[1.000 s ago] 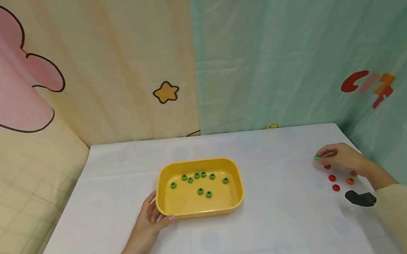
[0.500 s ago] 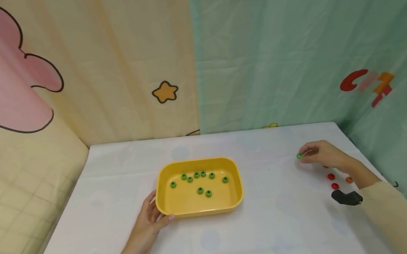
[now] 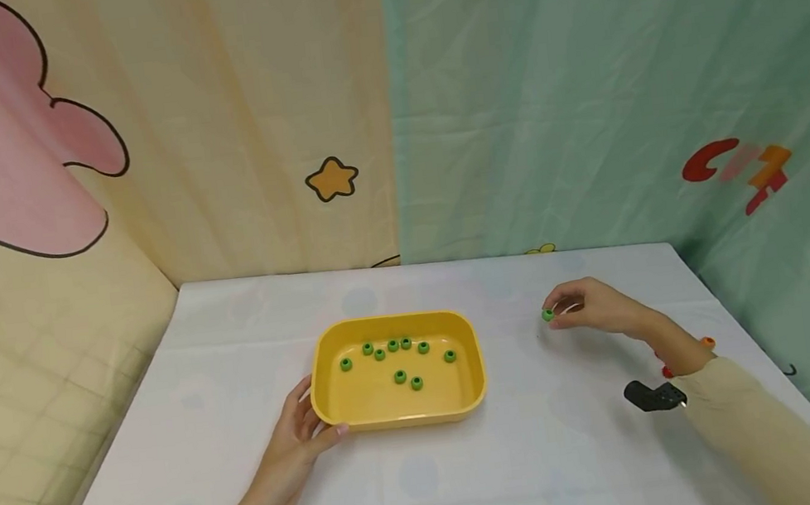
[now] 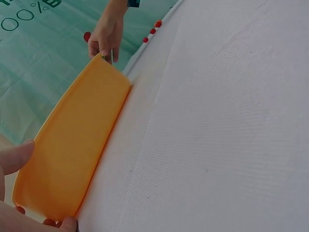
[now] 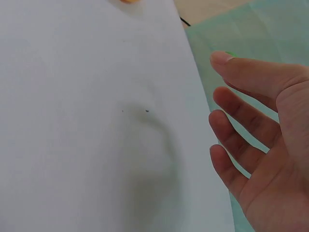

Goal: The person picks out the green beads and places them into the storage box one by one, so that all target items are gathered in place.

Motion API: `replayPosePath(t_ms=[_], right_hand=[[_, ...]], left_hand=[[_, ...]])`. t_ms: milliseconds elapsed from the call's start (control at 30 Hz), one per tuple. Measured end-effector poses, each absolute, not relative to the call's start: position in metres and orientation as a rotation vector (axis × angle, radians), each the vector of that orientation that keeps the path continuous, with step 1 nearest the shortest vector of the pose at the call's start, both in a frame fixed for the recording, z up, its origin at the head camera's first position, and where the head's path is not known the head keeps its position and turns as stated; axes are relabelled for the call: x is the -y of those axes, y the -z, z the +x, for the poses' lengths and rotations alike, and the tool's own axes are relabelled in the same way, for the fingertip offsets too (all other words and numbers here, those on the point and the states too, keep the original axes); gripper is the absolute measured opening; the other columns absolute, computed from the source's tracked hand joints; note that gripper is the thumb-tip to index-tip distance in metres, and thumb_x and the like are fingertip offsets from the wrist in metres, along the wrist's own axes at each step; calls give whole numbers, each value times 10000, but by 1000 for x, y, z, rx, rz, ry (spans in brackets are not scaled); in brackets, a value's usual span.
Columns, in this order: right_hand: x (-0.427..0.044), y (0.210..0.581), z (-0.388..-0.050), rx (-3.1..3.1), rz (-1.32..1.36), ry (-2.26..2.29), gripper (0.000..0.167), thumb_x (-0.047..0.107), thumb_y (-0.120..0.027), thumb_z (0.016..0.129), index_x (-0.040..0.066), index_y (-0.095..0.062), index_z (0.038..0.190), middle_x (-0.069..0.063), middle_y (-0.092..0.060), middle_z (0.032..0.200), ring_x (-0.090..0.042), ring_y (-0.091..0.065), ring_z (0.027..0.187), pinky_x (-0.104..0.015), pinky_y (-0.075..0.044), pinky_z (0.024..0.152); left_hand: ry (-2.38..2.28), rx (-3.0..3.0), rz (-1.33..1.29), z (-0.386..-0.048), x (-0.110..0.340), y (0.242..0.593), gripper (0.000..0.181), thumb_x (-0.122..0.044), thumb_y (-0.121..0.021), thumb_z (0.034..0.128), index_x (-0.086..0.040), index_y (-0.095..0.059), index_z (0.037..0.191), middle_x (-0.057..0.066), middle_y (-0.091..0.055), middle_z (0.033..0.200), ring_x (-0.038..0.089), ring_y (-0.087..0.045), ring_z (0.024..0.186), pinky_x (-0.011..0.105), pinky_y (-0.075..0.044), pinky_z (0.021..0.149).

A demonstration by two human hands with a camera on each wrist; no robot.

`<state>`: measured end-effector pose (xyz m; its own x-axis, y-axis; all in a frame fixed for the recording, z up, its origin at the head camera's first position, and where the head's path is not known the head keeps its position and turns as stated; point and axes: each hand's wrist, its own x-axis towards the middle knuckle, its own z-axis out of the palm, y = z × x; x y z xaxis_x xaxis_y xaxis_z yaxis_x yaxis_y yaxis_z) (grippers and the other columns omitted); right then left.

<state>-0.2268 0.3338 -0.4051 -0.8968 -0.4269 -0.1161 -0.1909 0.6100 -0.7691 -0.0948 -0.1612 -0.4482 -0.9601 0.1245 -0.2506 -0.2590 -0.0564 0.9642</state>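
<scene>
A yellow plastic tray point(image 3: 370, 405) sits on the table, with several green beads point(image 3: 400, 377) scattered over its floor. My left hand point(image 3: 293, 442) grips the tray's near left corner, thumb at the rim and fingers along the side; the left wrist view shows this hold on the tray wall point(image 4: 72, 140). To the right of the tray, above the table, my right hand point(image 3: 599, 309) pinches one green bead point(image 3: 547, 315) between thumb and fingertips. In the right wrist view only a green sliver of that bead point(image 5: 231, 54) shows behind the thumb.
Past my right forearm lie an orange bead point(image 3: 707, 343) and a red bead point(image 3: 667, 372), partly hidden by the arm. A black wrist device point(image 3: 654, 396) juts from the right sleeve. Printed curtains point(image 3: 508, 107) hang behind the white table point(image 3: 476, 478).
My right hand has moved left from the loose beads at the table's right side toward the tray, carrying the green bead. The left hand and tray stay in place.
</scene>
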Motion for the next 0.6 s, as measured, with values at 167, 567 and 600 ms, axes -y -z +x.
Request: replayPosePath(t_ms=[167,567,600], right_hand=[[-316,406,-233,-2534,-544,1155,195,118,-792,927,52,-735,1101,-63,-691,1088,-263,-636,1061,-369,-551,914],[-265,396,-248,-2509,-660,1154,167,88,-783,928,79,-734,1088,-31,-696,1063,-250,-644,1024,-350,-569,905],[-259,395,-249,-2502,-673,1156,167,92,-784,928,82,-734,1086,-26,-696,1060,-246,-645,1017,-349,-571,903]], left_hand=[[-2109,-1954,-142,-95,161,448,978,-27,-760,919,-147,-124,1651,164,-224,1660,332,-244,1521,427,-270,1193],[-2081,-1964,-163,-99,161,451,980,-38,-773,915,-168,-135,1647,149,-246,1652,321,-260,1517,433,-276,1192],[-2078,-1968,-167,-99,161,451,981,-40,-775,914,-169,-135,1647,148,-247,1652,321,-260,1517,434,-278,1191]])
